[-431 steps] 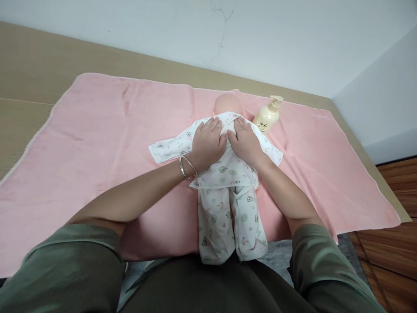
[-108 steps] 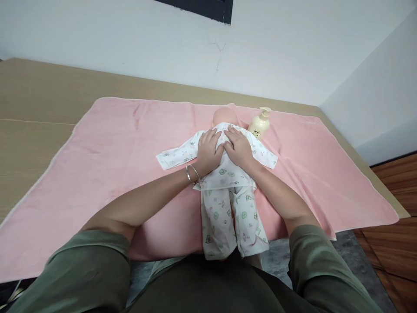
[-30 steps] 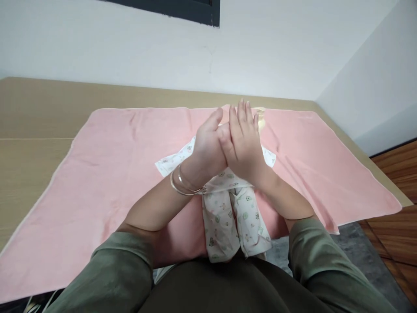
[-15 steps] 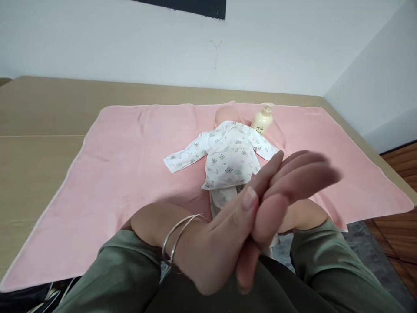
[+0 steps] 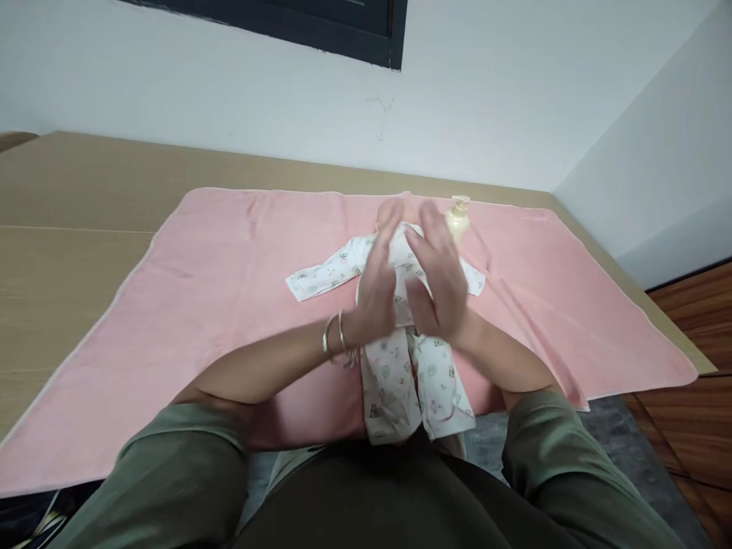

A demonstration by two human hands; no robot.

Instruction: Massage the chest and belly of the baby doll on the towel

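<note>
My left hand (image 5: 376, 293), with bracelets at its wrist, is raised with straight fingers and holds nothing. Facing it, my right hand (image 5: 439, 286) is also empty, its fingers stretched and a little blurred. A small gap parts the two palms. Beneath and beyond them lies a baby doll, its round head (image 5: 387, 212) partly covered by my fingers. The doll wears a white printed long-sleeved top (image 5: 329, 276) and matching trousers (image 5: 392, 389). My hands hide much of the top's middle.
A cream pump bottle (image 5: 457, 219) stands beside the doll's head. The pink blanket (image 5: 229, 282) spreads over a wooden table (image 5: 69, 198) against a white wall. Dark-framed joinery (image 5: 343, 30) is above, and a wooden cabinet (image 5: 698, 366) stands at the right.
My hands were pressed together close to my body. They have moved apart and forward over the doll's upper body, and the trousers now show. The view has tilted up slightly.
</note>
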